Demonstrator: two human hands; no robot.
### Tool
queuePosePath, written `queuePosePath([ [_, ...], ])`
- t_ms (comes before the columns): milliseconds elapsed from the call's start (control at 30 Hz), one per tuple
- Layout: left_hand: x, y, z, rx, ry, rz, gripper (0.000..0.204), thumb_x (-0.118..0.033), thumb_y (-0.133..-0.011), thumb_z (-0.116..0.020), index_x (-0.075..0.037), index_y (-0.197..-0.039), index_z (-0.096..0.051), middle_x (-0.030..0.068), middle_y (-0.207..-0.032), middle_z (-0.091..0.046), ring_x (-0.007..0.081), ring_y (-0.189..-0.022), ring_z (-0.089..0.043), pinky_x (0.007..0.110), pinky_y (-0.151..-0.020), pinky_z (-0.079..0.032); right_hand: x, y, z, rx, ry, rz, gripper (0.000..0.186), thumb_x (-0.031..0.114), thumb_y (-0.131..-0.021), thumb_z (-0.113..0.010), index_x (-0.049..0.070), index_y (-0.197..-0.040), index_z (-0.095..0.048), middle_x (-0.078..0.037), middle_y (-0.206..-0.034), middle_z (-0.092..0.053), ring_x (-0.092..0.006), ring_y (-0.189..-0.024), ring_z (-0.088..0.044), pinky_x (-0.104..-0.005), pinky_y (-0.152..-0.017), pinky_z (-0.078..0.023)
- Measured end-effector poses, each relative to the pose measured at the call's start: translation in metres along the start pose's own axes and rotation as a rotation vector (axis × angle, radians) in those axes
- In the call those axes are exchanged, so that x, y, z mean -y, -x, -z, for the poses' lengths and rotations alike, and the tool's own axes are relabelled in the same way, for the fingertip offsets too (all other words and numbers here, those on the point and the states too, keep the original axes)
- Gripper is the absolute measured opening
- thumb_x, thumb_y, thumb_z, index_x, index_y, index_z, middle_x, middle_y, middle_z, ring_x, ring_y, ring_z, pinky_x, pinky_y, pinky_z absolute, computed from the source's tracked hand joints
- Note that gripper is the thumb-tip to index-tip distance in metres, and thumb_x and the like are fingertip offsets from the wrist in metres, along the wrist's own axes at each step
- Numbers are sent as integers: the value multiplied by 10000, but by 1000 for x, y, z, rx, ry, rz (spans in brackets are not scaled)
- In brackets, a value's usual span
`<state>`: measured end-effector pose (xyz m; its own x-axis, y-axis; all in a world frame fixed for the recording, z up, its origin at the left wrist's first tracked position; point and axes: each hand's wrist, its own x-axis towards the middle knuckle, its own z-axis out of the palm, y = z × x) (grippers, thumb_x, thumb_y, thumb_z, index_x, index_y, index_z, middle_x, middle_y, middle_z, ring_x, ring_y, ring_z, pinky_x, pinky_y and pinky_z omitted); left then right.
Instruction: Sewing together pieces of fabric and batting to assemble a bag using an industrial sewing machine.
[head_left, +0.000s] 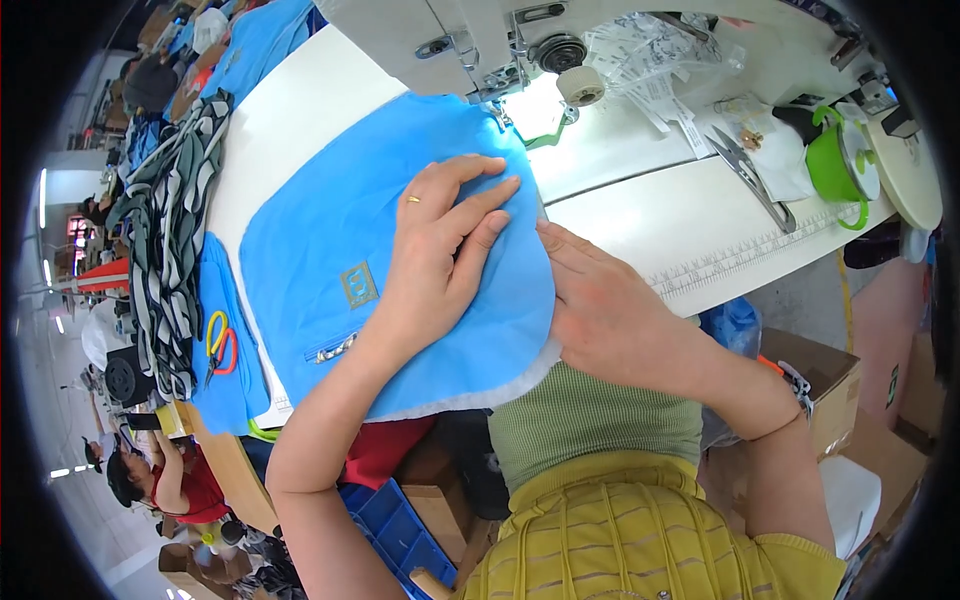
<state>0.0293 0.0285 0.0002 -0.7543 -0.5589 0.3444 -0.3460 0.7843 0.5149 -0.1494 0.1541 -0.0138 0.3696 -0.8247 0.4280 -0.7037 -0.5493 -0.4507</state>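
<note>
A blue fabric piece (330, 215) with a pale lower edge, a small square patch and a short zipper lies across the sewing machine's table, its far end under the presser foot (500, 115). On top of it rests my left hand (440, 240), fingers stretched and slightly apart, their tips short of the needle area. My right hand (610, 310) is at the cloth's right edge, fingers together and gripping the border. Part of that hand, its thumb included, is hidden by the cloth.
Beyond the hands is the white sewing machine (400, 40). Thread snips (750, 175) and a green cup (835, 165) stand at the right. Left are striped fabric strips (165, 240) and yellow-and-red scissors (220, 345) on blue cloth. A person in red (190, 490) sits far left.
</note>
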Motion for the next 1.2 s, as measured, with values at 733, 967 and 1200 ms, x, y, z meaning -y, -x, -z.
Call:
queuePosePath([
  [733,-6,1,-3,43,-128,-34,323,-95,-946,-710,-94,-1269,-728,92,-1470,-615,347,-1358,-541,479,-1181,-356,7,18,22,-16,112,-58,385,135,-744,-762,-3,-1099,-702,-129,-1253,-661,-298,-1279,-606,-478,-1170,-454],
  [967,6,-8,-9,9,-118,-20,329,-103,-956,-710,-95,-1285,-721,94,-1454,-623,345,-1367,-539,468,-1166,-363,-9,8,24,-30,103,-27,405,132,-736,-763,-12,-1109,-692,-135,-1267,-658,-300,-1274,-600,-486,-1158,-452],
  [1200,13,-16,-7,7,-158,-27,329,-104,-971,-700,-107,-1299,-722,111,-1456,-617,345,-1377,-538,475,-1170,-360,-17,4,21,-42,36,-33,422,119,-748,-763,-32,-1132,-674,-157,-1296,-637,-322,-1312,-577,-484,-1154,-451],
])
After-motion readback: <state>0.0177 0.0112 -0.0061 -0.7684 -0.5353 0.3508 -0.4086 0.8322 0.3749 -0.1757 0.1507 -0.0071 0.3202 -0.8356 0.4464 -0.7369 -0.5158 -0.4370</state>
